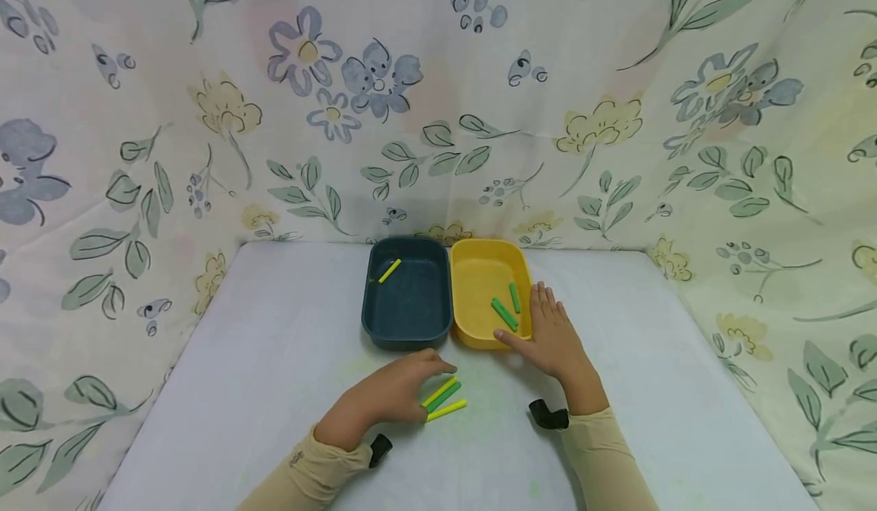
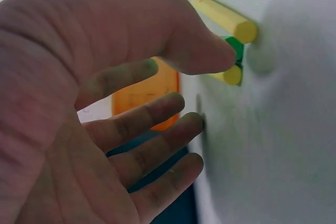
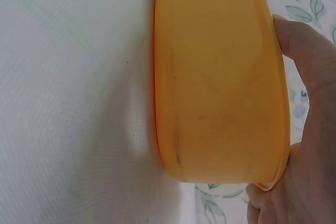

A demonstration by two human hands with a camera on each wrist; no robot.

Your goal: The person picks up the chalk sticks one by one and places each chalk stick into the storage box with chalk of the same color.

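Note:
My left hand (image 1: 400,389) is low over the table with thumb and fingers spread apart around three chalk sticks. These are a green chalk stick (image 1: 445,396), a yellow one beside it, and a second yellow chalk stick (image 1: 448,410) nearer to me. In the left wrist view the thumb tip overlaps the chalk ends, and the other fingers are apart from them. My right hand (image 1: 553,341) rests at the near right corner of a yellow tub (image 1: 473,336), thumb on the near rim and straight fingers along the right side. Two green chalk sticks (image 1: 505,314) lie in this tub.
A dark blue tub (image 1: 407,336) stands directly left of the yellow one and holds a yellow chalk stick (image 1: 390,270). Both tubs are near the back of the white-covered table (image 1: 288,328). Behind the table hangs a floral cloth (image 1: 438,77).

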